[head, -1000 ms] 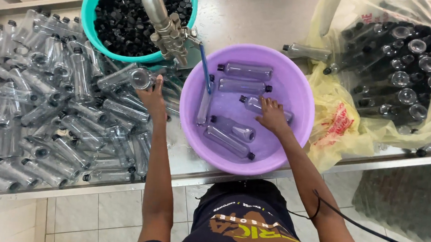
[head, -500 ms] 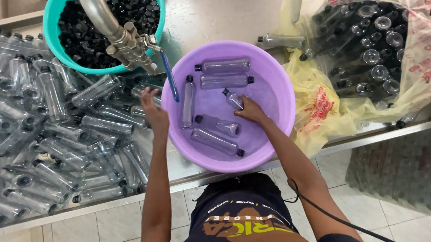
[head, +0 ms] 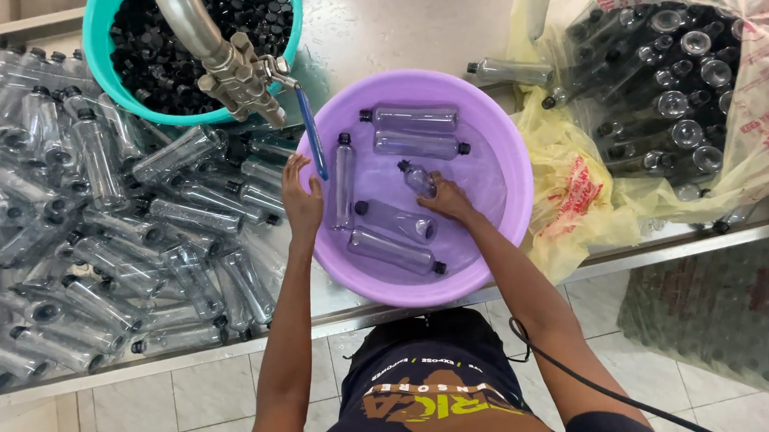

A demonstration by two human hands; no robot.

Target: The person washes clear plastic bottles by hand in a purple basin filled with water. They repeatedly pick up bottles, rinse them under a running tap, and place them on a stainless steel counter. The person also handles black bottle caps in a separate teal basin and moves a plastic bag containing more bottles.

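Observation:
A purple basin (head: 503, 134) stands on the steel counter and holds several capped clear plastic bottles lying in water. My right hand (head: 445, 197) is inside it, closed on one small capped bottle (head: 416, 177) near the middle. My left hand (head: 301, 201) rests flat on the basin's left rim, fingers together, holding nothing, just under a blue tap lever (head: 311, 135). A steel pipe with a brass valve (head: 234, 75) hangs over the counter between the two basins.
A teal basin (head: 102, 83) full of black caps sits at the back left. A heap of clear bottles (head: 128, 246) covers the counter's left side. Yellow and clear bags (head: 672, 91) of bottles fill the right. One capped bottle (head: 506, 72) lies behind the purple basin.
My right hand stays on the small bottle in the basin. My left hand has left the bottle heap and settled on the basin's left rim. The view has drifted.

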